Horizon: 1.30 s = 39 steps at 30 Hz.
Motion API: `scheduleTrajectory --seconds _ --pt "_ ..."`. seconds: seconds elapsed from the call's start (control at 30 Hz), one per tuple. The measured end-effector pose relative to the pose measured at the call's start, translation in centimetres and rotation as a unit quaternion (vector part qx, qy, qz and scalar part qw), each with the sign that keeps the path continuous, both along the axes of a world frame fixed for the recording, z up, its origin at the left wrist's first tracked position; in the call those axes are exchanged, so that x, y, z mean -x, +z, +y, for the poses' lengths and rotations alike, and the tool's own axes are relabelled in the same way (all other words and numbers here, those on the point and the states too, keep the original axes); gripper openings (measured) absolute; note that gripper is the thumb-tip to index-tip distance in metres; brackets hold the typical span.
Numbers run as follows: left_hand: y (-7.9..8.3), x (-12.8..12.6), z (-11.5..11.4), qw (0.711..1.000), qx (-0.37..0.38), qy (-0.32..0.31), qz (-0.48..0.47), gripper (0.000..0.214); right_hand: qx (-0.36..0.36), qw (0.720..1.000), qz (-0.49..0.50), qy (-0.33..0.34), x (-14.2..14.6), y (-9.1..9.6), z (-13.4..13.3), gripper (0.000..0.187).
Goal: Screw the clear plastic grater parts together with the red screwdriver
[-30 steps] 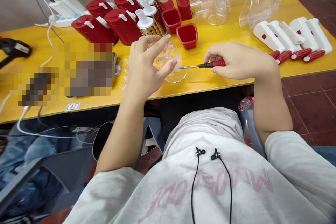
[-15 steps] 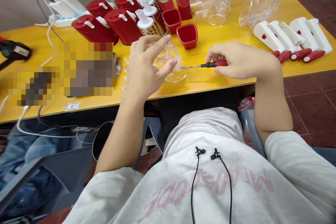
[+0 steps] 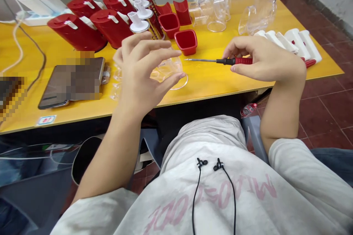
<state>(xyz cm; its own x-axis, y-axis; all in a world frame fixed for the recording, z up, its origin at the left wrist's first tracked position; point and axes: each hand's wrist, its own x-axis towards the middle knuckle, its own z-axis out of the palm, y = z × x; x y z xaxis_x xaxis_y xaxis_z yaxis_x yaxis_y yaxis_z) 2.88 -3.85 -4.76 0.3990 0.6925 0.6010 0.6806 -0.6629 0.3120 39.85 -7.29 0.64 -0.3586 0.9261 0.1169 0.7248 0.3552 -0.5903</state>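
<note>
My right hand (image 3: 260, 58) grips a screwdriver (image 3: 242, 61) by its red and black handle. Its thin metal shaft points left, with the tip in the gap between my hands. My left hand (image 3: 146, 69) is raised over the table with fingers and thumb apart, and I see nothing held between them. Behind and below its fingers lies a clear plastic part (image 3: 175, 65) with a round rim, partly hidden by the hand. Small clear pieces (image 3: 116, 90) lie just left of this hand.
Red housings (image 3: 75, 31), metal drums with white shafts (image 3: 139, 25) and red cups (image 3: 186, 42) stand behind my hands. Clear tubes (image 3: 216, 14) and white handles (image 3: 293, 40) sit to the right. A phone (image 3: 55, 84) lies left on the yellow table (image 3: 220, 80).
The view has swung, so the table's things sit further left. The screwdriver has drawn back from the clear part, its tip now apart from it. My left hand stays spread.
</note>
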Motion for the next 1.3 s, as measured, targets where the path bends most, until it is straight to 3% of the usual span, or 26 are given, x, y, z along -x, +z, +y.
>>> scheduleTrajectory --seconds 0.27,0.53,0.83,1.1,1.3 --pt "0.7 -1.2 -0.8 0.999 0.026 0.01 -0.041 0.022 0.016 1.0 -0.02 0.014 1.1 0.1 0.0 0.033" --pt "1.4 -1.6 -1.5 0.999 0.039 0.024 -0.028 0.019 0.017 1.0 -0.009 0.011 1.2 0.2 -0.2 0.035" --pt "1.1 -1.6 -1.2 0.999 0.024 0.03 0.0 0.019 0.014 1.0 -0.023 0.016 1.5 0.3 -0.3 0.037" --pt "0.4 -1.3 -0.1 0.993 -0.05 -0.027 -0.106 0.023 0.005 1.0 -0.017 0.012 1.0 0.3 -0.4 0.04" --pt "2.5 -1.2 0.8 0.99 -0.049 -0.001 -0.133 0.023 0.019 0.998 -0.052 -0.01 0.5 -0.5 0.5 0.039"
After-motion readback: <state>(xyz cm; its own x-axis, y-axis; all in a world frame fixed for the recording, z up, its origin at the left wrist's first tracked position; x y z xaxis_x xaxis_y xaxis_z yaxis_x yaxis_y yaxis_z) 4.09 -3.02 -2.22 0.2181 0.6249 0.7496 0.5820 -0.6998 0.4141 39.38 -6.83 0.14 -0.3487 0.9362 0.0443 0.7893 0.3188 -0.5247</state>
